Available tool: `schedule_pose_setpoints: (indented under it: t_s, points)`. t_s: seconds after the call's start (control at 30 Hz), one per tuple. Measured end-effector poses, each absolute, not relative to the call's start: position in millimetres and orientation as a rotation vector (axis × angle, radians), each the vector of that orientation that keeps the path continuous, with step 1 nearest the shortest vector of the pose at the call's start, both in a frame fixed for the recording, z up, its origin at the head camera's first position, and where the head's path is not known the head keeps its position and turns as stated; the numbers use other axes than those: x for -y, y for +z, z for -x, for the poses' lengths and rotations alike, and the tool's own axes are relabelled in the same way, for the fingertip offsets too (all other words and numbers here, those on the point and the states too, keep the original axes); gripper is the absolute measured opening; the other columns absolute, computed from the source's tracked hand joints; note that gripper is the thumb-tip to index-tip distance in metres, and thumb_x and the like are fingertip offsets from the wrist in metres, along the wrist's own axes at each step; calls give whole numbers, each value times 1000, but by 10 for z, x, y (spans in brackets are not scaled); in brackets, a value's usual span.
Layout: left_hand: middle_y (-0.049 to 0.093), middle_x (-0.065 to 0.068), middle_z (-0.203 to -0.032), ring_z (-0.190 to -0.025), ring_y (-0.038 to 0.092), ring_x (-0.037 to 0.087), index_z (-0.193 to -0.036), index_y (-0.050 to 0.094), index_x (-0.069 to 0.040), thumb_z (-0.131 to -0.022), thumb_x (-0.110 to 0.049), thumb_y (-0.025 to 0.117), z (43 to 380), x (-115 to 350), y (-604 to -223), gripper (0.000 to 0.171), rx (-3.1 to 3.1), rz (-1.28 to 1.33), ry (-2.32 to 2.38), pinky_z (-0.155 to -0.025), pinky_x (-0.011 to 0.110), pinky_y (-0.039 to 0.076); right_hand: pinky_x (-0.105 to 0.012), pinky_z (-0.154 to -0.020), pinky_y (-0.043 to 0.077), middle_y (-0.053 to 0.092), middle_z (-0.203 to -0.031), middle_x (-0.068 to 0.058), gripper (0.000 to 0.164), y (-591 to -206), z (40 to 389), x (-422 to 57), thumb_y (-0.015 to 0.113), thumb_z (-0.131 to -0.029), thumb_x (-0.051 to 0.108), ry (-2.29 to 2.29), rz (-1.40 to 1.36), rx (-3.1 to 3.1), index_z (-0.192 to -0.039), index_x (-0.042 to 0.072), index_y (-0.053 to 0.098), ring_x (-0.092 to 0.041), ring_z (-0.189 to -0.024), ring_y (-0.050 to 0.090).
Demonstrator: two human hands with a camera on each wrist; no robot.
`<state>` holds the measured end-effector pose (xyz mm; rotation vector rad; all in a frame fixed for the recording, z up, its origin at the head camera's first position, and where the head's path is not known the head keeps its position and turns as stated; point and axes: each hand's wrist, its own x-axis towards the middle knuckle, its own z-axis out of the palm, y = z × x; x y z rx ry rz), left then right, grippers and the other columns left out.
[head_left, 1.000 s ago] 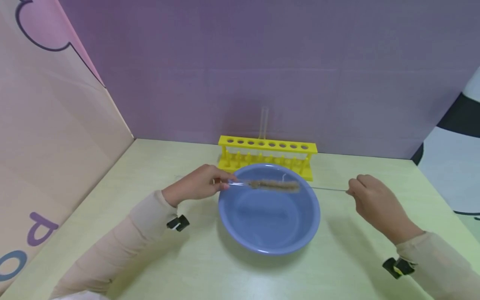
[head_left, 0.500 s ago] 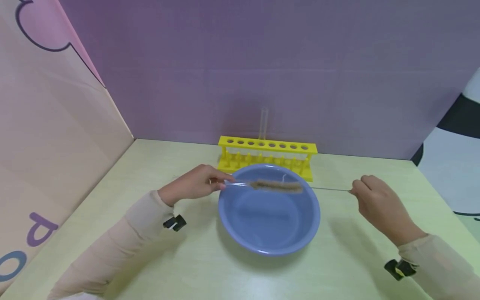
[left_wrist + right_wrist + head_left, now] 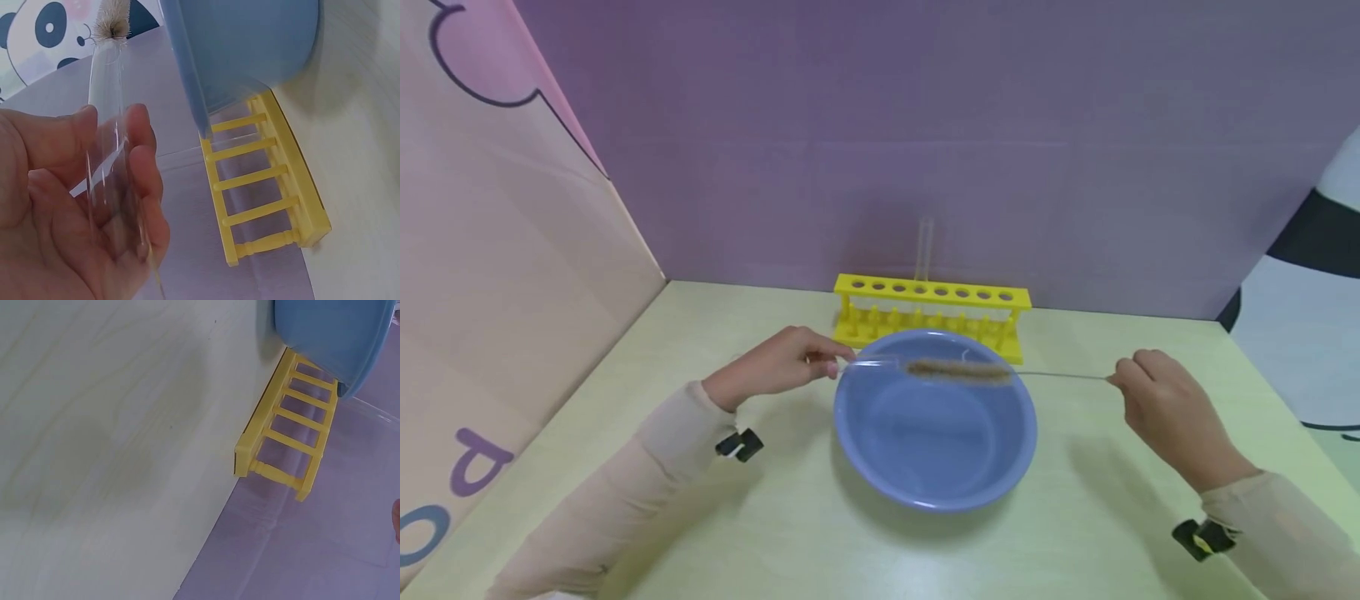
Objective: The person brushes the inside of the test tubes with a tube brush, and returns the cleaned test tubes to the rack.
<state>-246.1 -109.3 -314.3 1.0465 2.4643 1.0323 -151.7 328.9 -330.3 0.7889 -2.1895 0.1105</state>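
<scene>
My left hand [image 3: 778, 367] pinches a clear glass test tube [image 3: 876, 363] between thumb and fingers. The tube lies nearly level over the left rim of a blue basin [image 3: 934, 497]. In the left wrist view the fingers [image 3: 145, 169] curl round the tube. Just off the tube's mouth, in line with it, are the tan bristles of a test tube brush [image 3: 958, 372]. My right hand [image 3: 1168, 408] grips the far end of its thin wire handle, right of the basin. The right wrist view shows only a sliver of finger, not the grip.
Behind the basin stands a yellow test tube rack [image 3: 932, 287], partly hidden by the basin's rim. Another clear test tube [image 3: 924, 250] stands upright in it. The pale table [image 3: 760, 517] meets a purple backdrop [image 3: 737, 208] behind the rack.
My hands have drawn apart: the left hand moved left with the test tube, the right hand moved right with the brush. A small gap now shows between bristles and tube mouth.
</scene>
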Motion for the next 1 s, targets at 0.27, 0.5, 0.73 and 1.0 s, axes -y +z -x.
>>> schedule_pose_setpoints:
  t_s: [0.27, 0.5, 0.73, 1.0]
  points:
    - [69, 4, -97, -80, 59, 16, -121, 65, -7, -94, -7, 55, 2480, 1116, -3113, 29, -2454, -971, 1004, -68, 30, 43, -36, -49, 33, 40, -61, -8, 17, -3318, 1532, -3291, 47, -85, 3, 121, -781, 2125, -70, -4, 51, -22, -54, 36]
    - [69, 4, -99, -84, 60, 16, -121, 65, -7, -93, -6, 54, 2481, 1142, -3100, 29, -2448, -957, 1022, -72, 31, 47, -34, -52, 33, 42, -63, -9, 37, -3301, 1493, -3320, 32, -97, 19, 125, -754, 2149, -74, -3, 52, -23, -56, 38]
    - [69, 5, -101, -84, 61, 17, -118, 67, -8, -93, -4, 54, 2473, 1092, -3095, 29, -2433, -988, 1023, -69, 30, 46, -34, -51, 33, 41, -62, -8, 44, -3300, 1513, -3272, 28, -99, 22, 92, -765, 2143, -72, -3, 52, -22, -56, 38]
    - [69, 3, -95, -80, 58, 17, -118, 67, -9, -93, -5, 55, 2464, 1061, -3093, 28, -2419, -1017, 1004, -69, 31, 44, -35, -49, 33, 40, -62, -9, 45, -3295, 1530, -3258, 27, -100, 24, 82, -773, 2128, -73, -4, 51, -23, -55, 36]
